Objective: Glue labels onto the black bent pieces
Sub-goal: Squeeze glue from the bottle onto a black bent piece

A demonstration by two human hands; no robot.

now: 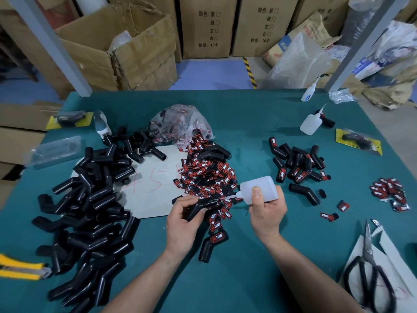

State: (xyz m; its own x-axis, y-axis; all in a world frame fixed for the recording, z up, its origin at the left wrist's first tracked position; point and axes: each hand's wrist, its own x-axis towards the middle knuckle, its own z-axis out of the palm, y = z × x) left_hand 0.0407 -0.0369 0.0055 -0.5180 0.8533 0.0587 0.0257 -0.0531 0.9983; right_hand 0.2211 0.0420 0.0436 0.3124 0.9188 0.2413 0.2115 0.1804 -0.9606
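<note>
Black bent piece (201,206) gripped in left hand (183,222); right hand (266,211) squeezes glue bottle (259,189).

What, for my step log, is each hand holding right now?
Left hand: grips a black bent piece.
Right hand: grips the glue bottle, with its nozzle at that piece.

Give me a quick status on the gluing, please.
Left grip holding black bent plastic piece. Right grip holding translucent white glue bottle, nozzle at the piece. Red-and-black label pile just behind; nothing blocking.
</note>
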